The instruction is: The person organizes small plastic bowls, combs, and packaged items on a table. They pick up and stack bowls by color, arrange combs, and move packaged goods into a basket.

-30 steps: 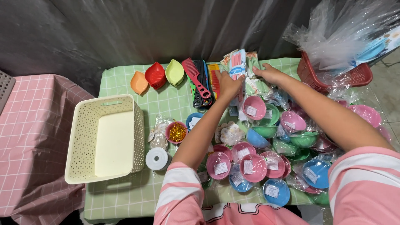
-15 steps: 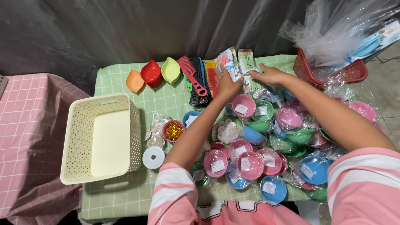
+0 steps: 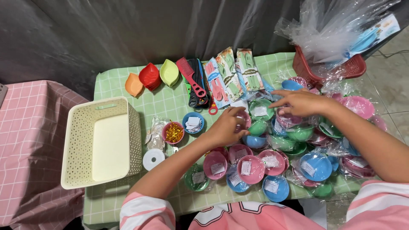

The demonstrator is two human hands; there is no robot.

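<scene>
Far left there's a cream perforated plastic basket [image 3: 101,142], sitting on the green checked tablecloth [image 3: 170,104], well left of both hands. Just right of it is a white tape roll [image 3: 153,159], then a pink bowl of gold bits [image 3: 173,132] and a small blue bowl of white paper tags [image 3: 193,122], both a bit left of the left fingertips. Further back, beyond the fingers: an orange leaf-shaped plastic dish [image 3: 133,84], a red one [image 3: 150,76] and a yellow-green one [image 3: 169,72], then a red plastic comb [image 3: 191,77] on a pile of dark combs.

The left hand [image 3: 226,126] is curled over a small pink plastic bowl [image 3: 244,118], fingers bent around its rim, so it looks like a loose grip on it. Just beyond those fingers lie 3 flat packets of plastic cutlery [image 3: 230,74].

Below and between both hands is the heap of wrapped pink, blue and green plastic bowls [image 3: 272,164] with white tags.

The right hand [image 3: 299,102] is flat-ish, fingers spread and pointing left, resting on the wrapped bowls; I honestly can't tell if it's pinching anything. Behind its fingers at far right is a red plastic basket [image 3: 353,68] stuffed with clear plastic bags [image 3: 332,25].
</scene>
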